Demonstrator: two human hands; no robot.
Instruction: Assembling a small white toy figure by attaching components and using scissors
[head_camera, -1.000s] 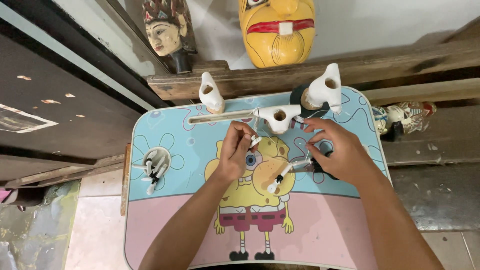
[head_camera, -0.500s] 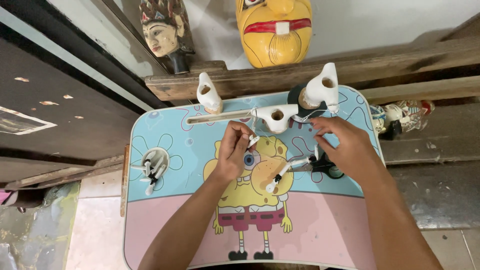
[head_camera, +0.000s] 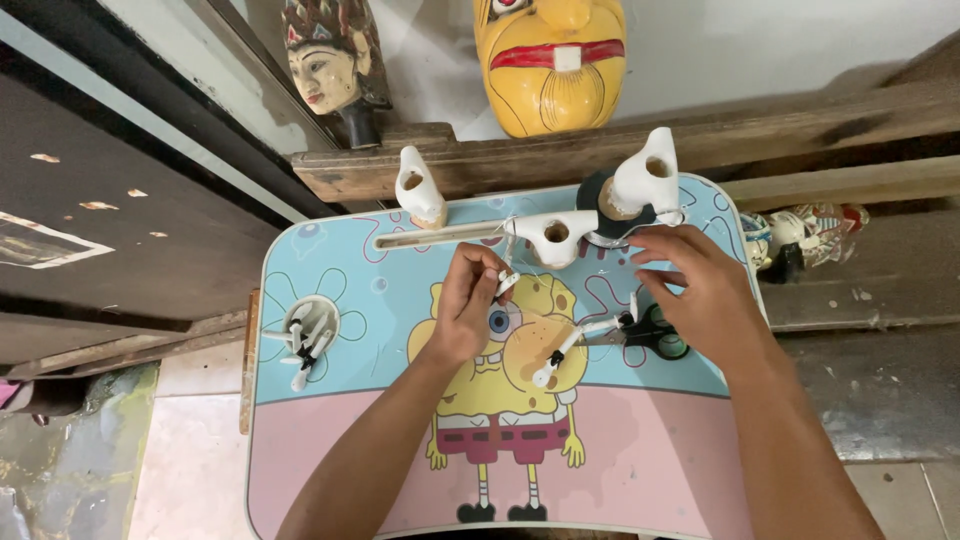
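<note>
Lifted off the scissors (head_camera: 648, 333), the right hand (head_camera: 700, 290) is held open near the table's far edge. A small white piece (head_camera: 507, 283) is pinched by the left hand (head_camera: 468, 305); it could be dropped if that pinch loosens.

Table rim (head_camera: 262, 330): small pegs (head_camera: 305, 335) sat in its left recess.
Back edge: three horns (head_camera: 553, 236) stood side by side.
Scissors (head_camera: 645, 330): lay right, under the right hand (head_camera: 700, 295).
Shelf (head_camera: 560, 160): two masks (head_camera: 550, 60) behind.
</note>
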